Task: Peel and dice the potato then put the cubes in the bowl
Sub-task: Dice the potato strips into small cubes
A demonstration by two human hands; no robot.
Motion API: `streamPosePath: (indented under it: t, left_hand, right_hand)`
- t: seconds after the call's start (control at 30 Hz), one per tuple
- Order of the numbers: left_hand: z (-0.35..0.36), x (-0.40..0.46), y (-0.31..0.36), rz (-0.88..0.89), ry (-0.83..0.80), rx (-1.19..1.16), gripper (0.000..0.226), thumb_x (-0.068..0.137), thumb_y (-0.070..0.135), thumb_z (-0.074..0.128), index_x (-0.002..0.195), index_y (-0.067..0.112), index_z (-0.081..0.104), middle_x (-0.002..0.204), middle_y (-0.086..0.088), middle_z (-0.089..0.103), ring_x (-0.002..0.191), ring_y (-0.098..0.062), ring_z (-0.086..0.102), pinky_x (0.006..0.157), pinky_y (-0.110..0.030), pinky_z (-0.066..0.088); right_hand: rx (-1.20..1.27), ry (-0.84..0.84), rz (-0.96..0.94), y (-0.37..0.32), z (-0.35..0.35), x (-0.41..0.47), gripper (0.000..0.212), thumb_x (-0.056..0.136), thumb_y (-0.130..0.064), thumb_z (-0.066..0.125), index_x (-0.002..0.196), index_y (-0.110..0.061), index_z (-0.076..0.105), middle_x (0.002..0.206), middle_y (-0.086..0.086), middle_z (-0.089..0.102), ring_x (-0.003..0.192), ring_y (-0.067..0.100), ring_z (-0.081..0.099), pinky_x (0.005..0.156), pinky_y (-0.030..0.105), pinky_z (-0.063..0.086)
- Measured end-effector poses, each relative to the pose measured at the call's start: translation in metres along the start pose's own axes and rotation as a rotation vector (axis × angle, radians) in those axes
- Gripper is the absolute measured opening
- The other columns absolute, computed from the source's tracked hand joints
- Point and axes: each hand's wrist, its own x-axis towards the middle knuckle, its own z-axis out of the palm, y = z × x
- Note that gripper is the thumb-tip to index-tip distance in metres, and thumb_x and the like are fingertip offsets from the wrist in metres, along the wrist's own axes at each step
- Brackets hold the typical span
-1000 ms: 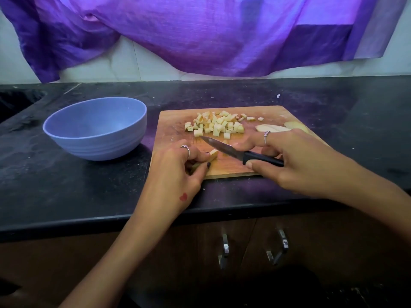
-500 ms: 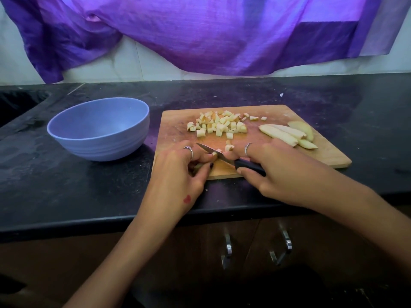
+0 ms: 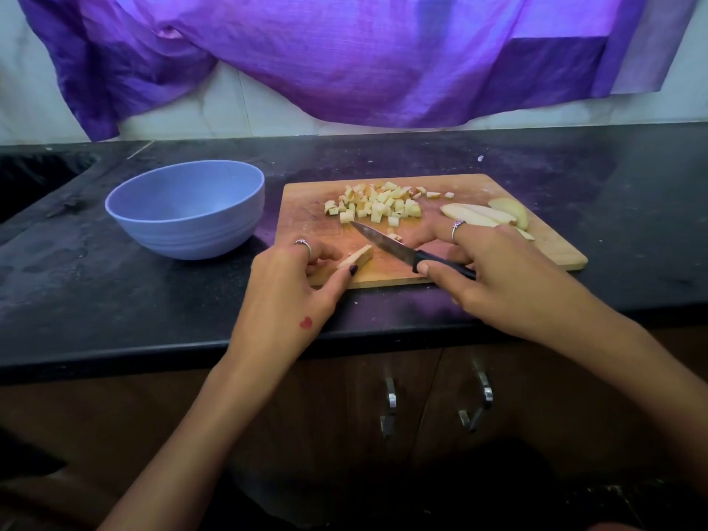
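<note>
The left hand (image 3: 291, 285) pinches the potato stick (image 3: 356, 257), which points up and right toward the knife (image 3: 387, 245) gripped by the right hand (image 3: 494, 270).

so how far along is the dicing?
Done: a pile of cubes on the cutting board. In hand: left hand pinches a potato strip, right hand grips the knife. Left: uncut slices; bowl holds nothing.

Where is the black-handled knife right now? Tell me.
In the head view, the black-handled knife is gripped by the right hand over the wooden cutting board, its tip pointing at the diced potato cubes.
</note>
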Motion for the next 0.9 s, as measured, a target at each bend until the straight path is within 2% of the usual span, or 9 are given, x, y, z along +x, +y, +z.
streamPosePath:
  t: [0.1,0.17,0.23,0.33,0.43,0.57,0.67,0.77,0.9]
  left_hand:
    - [0.002,0.0,0.0,-0.016,0.005,0.009,0.019,0.085,0.033,0.068,0.096,0.018,0.073,0.094,0.006,0.067,0.079,-0.001,0.057,0.066,-0.002,0.04]
    - [0.004,0.001,0.002,-0.03,0.007,0.021,0.02,0.086,0.032,0.068,0.098,0.018,0.073,0.095,0.005,0.067,0.081,-0.003,0.056,0.065,-0.003,0.038]
    - [0.005,0.001,0.003,-0.038,0.015,0.028,0.021,0.086,0.032,0.067,0.1,0.018,0.073,0.097,0.005,0.067,0.083,-0.003,0.056,0.066,-0.004,0.036]
    - [0.006,0.002,0.003,-0.027,0.025,0.028,0.02,0.086,0.03,0.068,0.1,0.018,0.074,0.099,0.005,0.067,0.084,-0.004,0.057,0.067,-0.004,0.038]
    - [0.007,0.003,0.004,-0.022,0.005,0.026,0.015,0.086,0.026,0.068,0.097,0.018,0.073,0.099,0.005,0.066,0.085,-0.005,0.058,0.069,-0.004,0.039]
    - [0.007,0.003,0.004,-0.023,-0.004,0.034,0.01,0.086,0.024,0.068,0.094,0.02,0.073,0.1,0.006,0.064,0.086,-0.005,0.057,0.067,-0.004,0.037]
    - [0.007,0.003,0.005,-0.024,0.004,0.037,0.009,0.086,0.024,0.068,0.094,0.02,0.073,0.098,0.007,0.063,0.083,-0.004,0.055,0.064,-0.004,0.036]
    - [0.007,0.002,0.006,-0.018,0.004,0.048,0.01,0.087,0.025,0.068,0.094,0.02,0.073,0.096,0.007,0.064,0.082,-0.003,0.054,0.063,-0.004,0.036]
    - [0.008,0.003,0.003,-0.034,0.005,0.039,0.009,0.086,0.026,0.068,0.093,0.021,0.072,0.095,0.008,0.063,0.076,-0.001,0.053,0.061,-0.001,0.037]
  right_hand:
    - [0.028,0.0,0.006,-0.003,-0.003,-0.001,0.021,0.093,-0.033,0.056,0.114,-0.035,0.058,0.082,-0.013,0.057,0.058,0.005,0.046,0.051,0.021,0.034]
    - [0.011,-0.021,0.007,-0.004,-0.003,-0.001,0.019,0.093,-0.033,0.055,0.111,-0.035,0.059,0.089,-0.012,0.057,0.057,0.007,0.047,0.048,0.014,0.032]
    - [-0.018,-0.014,-0.002,-0.006,-0.005,0.0,0.007,0.093,-0.032,0.057,0.098,-0.036,0.059,0.105,0.004,0.057,0.056,0.008,0.048,0.05,0.009,0.035]
    - [-0.021,0.004,-0.007,-0.006,-0.006,0.002,0.031,0.092,-0.029,0.06,0.067,-0.038,0.044,0.099,0.009,0.057,0.054,0.01,0.048,0.05,0.011,0.034]
    - [0.0,-0.058,-0.02,-0.008,-0.009,0.004,0.009,0.091,-0.03,0.06,0.089,-0.038,0.06,0.079,-0.016,0.049,0.065,0.014,0.054,0.055,0.021,0.04]
    - [-0.065,-0.101,-0.025,-0.008,-0.017,0.015,0.013,0.09,-0.03,0.061,0.103,-0.029,0.064,0.083,-0.012,0.058,0.093,0.007,0.056,0.077,0.026,0.044]
    - [-0.08,-0.161,-0.012,-0.009,-0.018,0.019,0.01,0.09,-0.029,0.062,0.1,-0.028,0.064,0.062,-0.017,0.044,0.062,-0.006,0.05,0.055,0.013,0.035]
    - [-0.134,-0.137,-0.022,-0.01,-0.014,0.011,0.006,0.092,-0.032,0.059,0.087,-0.034,0.056,0.081,-0.013,0.049,0.058,0.002,0.042,0.051,0.013,0.029]
    - [-0.348,-0.072,-0.039,-0.009,-0.003,0.001,0.022,0.097,-0.037,0.048,0.117,-0.038,0.055,0.133,0.013,0.05,0.084,0.021,0.057,0.066,0.028,0.04]
